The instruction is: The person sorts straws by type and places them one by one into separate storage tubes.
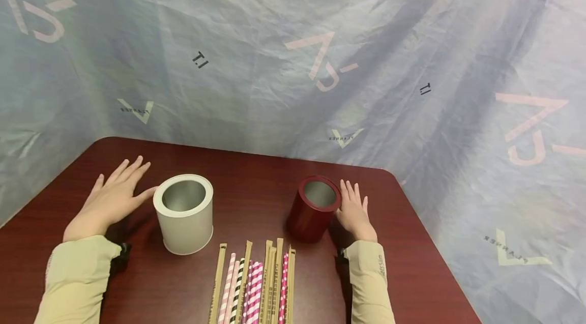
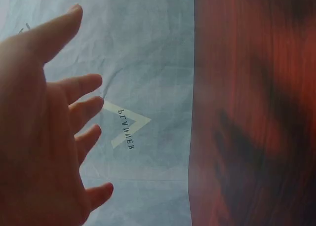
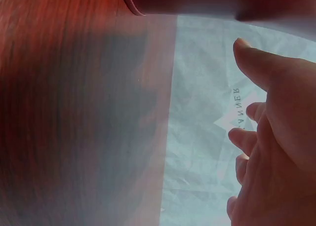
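Note:
In the head view my left hand [image 1: 112, 199] is spread out over the table, its thumb tip right at the rim of a white round can [image 1: 187, 232]. The can stands upright with its mouth uncovered. To the right, my right hand [image 1: 354, 212] has its fingers stretched forward, close beside a dark red can [image 1: 309, 219] of similar shape. Both wrist views show the palms with nothing held, the left hand [image 2: 44, 132] and the right hand [image 3: 281, 132]. Part of the red can [image 3: 207, 1] shows along the top of the right wrist view.
Paper straws lie side by side at the front middle, some in brown paper sleeves [image 1: 274, 283], others striped pink [image 1: 226, 288], black-and-white [image 1: 237, 288] or dotted magenta [image 1: 284, 283]. They rest on a dark red-brown table [image 1: 247, 197]. A grey printed cloth [image 1: 238, 85] hangs behind and beside it.

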Demonstrator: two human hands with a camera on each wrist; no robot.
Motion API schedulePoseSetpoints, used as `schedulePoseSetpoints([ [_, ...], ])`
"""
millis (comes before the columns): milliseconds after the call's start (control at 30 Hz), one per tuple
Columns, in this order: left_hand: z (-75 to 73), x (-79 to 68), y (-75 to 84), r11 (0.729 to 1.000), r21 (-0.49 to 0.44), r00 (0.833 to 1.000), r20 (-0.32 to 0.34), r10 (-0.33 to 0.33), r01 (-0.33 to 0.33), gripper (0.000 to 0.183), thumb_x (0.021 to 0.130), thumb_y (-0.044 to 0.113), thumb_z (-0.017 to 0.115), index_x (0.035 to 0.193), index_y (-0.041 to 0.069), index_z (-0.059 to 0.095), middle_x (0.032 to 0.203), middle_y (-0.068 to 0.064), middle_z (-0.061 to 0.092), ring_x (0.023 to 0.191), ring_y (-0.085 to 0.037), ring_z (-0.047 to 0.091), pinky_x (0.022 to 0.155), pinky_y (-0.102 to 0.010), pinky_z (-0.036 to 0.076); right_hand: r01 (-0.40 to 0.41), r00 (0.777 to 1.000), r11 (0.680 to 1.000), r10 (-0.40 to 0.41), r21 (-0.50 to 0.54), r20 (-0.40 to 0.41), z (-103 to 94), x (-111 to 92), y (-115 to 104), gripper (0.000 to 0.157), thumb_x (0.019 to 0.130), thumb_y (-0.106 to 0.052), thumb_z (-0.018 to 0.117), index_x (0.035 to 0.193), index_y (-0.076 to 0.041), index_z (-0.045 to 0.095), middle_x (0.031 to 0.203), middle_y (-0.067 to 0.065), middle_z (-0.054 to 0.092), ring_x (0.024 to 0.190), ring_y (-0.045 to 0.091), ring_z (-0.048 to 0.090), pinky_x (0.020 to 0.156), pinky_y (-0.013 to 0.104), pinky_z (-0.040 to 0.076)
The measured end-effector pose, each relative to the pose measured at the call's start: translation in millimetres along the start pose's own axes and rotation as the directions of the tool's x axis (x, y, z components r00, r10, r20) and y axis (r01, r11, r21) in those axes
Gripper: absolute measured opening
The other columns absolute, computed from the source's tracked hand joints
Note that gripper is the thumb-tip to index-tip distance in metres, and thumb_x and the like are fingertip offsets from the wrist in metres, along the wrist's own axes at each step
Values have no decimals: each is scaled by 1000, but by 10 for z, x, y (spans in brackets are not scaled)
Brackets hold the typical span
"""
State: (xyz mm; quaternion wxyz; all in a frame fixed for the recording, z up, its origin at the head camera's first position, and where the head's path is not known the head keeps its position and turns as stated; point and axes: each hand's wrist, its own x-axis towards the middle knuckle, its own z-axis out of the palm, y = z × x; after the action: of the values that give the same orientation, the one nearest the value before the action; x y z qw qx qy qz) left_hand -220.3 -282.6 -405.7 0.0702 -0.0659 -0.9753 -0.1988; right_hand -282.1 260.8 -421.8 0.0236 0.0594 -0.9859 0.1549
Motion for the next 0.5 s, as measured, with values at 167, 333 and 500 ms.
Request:
schedulePoseSetpoints([
  [167, -28, 0, 15, 1000, -30, 998, -59, 6, -7, 82, 95, 58, 45, 157, 14, 12, 163, -15, 8, 151, -34, -1, 109, -72, 3, -1, 1000, 1000, 1, 17, 4, 6, -21, 11, 78, 90, -10, 50, 156, -8, 8, 162, 19, 9, 150, 38, -5, 114, 68, -3],
  [333, -67, 2, 30, 998, -59, 995, -98, 2, -8, 81, 96, 54, 46, 156, 12, 12, 162, -17, 10, 151, -36, 3, 110, -70, 8, 7, 1000, 999, -7, 37, 1, 22, -16, 22, 78, 89, -9, 51, 156, -7, 10, 162, 20, 11, 150, 39, -2, 114, 68, 1],
  [500, -140, 3, 119, 968, -246, 987, -161, 8, -48, 65, 103, 41, 37, 157, 13, 11, 162, -20, 12, 148, -44, 10, 107, -71, 15, 15, 1000, 998, -16, 58, 17, 20, 8, 29, 78, 89, -8, 50, 156, -6, 10, 162, 20, 11, 150, 40, -1, 114, 69, 3],
])
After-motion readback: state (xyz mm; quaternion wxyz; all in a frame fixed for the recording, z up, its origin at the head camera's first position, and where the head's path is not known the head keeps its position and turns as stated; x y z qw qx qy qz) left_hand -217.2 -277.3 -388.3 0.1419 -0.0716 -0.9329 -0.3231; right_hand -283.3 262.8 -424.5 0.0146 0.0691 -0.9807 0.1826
